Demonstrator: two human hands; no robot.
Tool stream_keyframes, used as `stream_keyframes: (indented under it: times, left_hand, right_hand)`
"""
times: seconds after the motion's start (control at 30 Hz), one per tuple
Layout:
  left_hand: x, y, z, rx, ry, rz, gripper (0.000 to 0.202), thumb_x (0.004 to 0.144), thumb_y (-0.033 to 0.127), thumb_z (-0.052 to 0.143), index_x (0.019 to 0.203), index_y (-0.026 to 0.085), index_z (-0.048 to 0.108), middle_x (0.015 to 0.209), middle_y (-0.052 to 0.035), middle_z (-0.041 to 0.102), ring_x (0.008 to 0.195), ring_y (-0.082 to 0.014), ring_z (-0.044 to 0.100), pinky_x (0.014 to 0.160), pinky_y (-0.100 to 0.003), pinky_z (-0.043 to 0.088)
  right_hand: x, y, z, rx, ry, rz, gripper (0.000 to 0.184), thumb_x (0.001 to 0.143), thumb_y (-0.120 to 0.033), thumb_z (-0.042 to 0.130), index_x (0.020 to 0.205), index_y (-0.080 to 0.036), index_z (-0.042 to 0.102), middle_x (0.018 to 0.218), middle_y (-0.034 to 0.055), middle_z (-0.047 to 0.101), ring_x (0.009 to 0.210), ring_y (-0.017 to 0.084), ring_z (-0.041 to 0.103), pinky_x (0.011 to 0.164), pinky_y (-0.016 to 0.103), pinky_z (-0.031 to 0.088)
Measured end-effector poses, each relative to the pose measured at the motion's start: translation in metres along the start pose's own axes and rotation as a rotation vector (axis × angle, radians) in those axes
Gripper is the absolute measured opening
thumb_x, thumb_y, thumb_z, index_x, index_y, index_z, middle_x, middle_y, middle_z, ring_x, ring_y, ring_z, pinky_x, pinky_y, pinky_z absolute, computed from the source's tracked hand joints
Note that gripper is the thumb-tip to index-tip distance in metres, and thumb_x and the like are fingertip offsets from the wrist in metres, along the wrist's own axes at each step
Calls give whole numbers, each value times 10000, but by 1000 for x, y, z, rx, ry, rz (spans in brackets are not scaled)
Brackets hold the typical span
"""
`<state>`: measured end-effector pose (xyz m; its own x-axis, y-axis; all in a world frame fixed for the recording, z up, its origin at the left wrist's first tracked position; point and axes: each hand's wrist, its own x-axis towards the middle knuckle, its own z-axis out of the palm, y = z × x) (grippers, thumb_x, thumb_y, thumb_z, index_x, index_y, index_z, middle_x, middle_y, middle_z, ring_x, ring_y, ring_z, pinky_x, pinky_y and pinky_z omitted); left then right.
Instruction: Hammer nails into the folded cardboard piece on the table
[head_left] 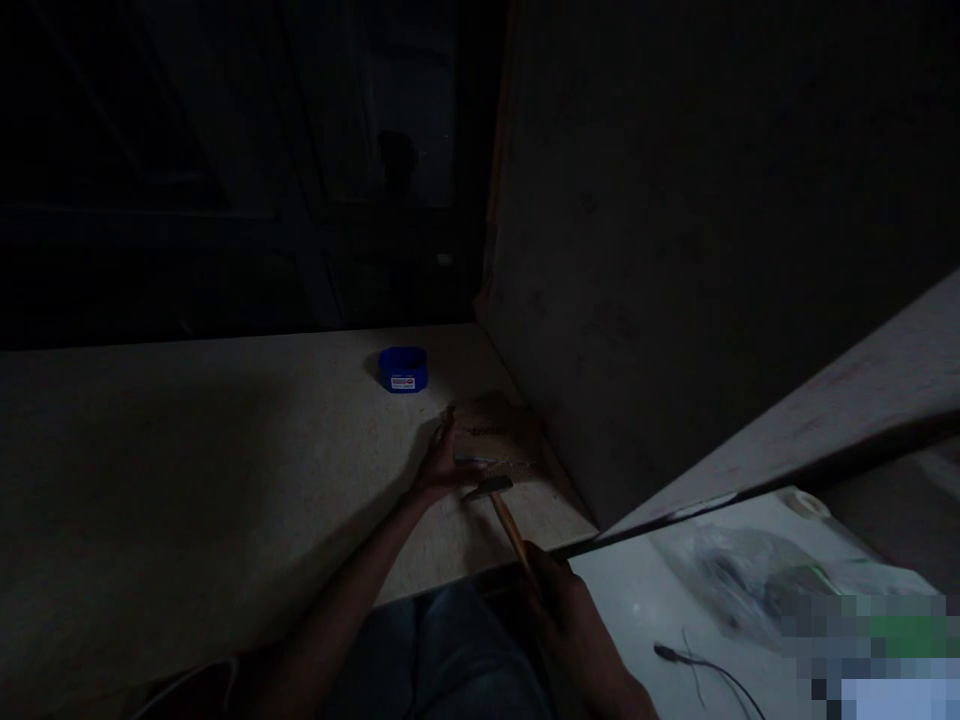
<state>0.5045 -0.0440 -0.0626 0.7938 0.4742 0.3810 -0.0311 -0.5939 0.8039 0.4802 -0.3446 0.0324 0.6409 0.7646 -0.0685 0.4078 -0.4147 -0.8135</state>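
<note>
My right hand (551, 590) is closed around the wooden handle of a hammer (508, 525). The hammer's dark metal head hangs over the near side of a brown block (491, 440), which looks like wood or cardboard with dark marks on top. Against the left side of this block rests my left hand (442, 460), its fingers curled along the edge and holding it on the light surface. The dim light hides the fingertips and any small item between them.
A blue plastic tub (403, 370) with a white label stands on the light ledge (225, 480), beyond my left hand. A wall (637, 300) rises close on the right. Lower right, a white surface (622, 610) bears a clear plastic bag (727, 575) and a dark cable (705, 662).
</note>
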Motion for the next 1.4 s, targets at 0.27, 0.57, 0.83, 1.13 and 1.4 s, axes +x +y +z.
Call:
stream_keyframes:
  times: [0.27,0.57,0.83,1.13,1.4]
  left_hand:
    - [-54,-16,-56,-345,296,-228,767,706,427,752,1404,264,479,1523,-122,432,1332,-286,499,1062,-406,455]
    - [-93,-12,-119,-271,773,-365,359,736,410,644,1013,181,652,947,-46,671,877,-185,640,818,-327,527]
    - [-90,-9,-112,-8,636,-369,294,757,400,568,916,179,680,928,-85,709,867,-238,665,807,-386,540]
    - [-90,-12,-112,17,598,-370,289,768,394,553,911,191,700,936,-75,731,870,-231,681,819,-371,538]
    - [-90,-14,-112,30,575,-364,271,778,353,551,922,184,705,942,-90,733,856,-239,680,822,-387,537]
  right_hand:
    - [35,-27,35,-121,-91,17,435,871,-122,462,1289,-141,580,1051,139,756,965,249,723,743,270,485]
    - [97,-74,100,-286,-49,-1,295,874,-104,505,1151,-126,604,1017,162,757,938,263,733,690,278,461]
    - [124,-84,120,-402,-37,97,372,875,-87,504,1241,-61,566,1062,202,736,976,323,729,737,358,540]
    - [130,-84,123,-463,-50,136,334,896,-59,484,1220,-76,562,1057,216,722,986,300,727,766,362,555]
    - [131,-84,124,-454,-35,127,388,865,-67,505,1247,-82,568,1157,237,663,936,279,730,737,349,558]
